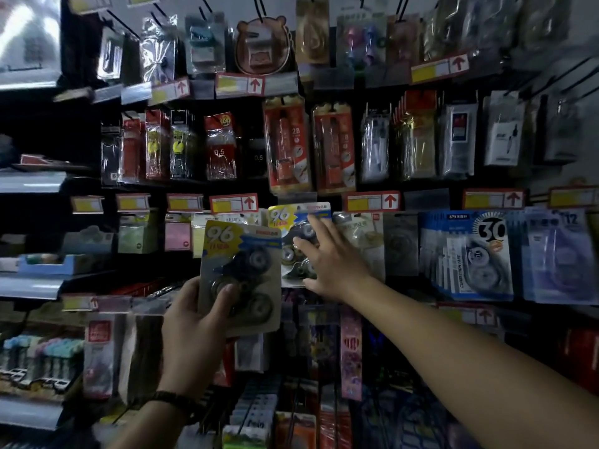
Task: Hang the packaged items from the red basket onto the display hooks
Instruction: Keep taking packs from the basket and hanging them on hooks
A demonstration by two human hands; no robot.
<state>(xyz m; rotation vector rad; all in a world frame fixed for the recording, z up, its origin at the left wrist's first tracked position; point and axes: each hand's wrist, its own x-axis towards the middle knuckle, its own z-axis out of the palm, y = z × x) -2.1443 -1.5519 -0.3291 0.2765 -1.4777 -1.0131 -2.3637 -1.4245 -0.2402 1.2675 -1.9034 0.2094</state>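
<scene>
My left hand [197,322] grips a carded pack of correction tape [241,273] marked "96", held upright in front of the display wall. A second, matching "96" pack [293,228] hangs on the wall just right of it. My right hand [330,257] reaches out with fingers spread and rests against that hanging pack. The hook behind it is hidden by the pack. The red basket is not in view.
Rows of hanging stationery packs fill the wall on black hooks, with red and yellow price tags [233,203] under each row. Blue "30" correction tape packs [470,254] hang to the right. Shelves [32,283] with small boxes stand at the left.
</scene>
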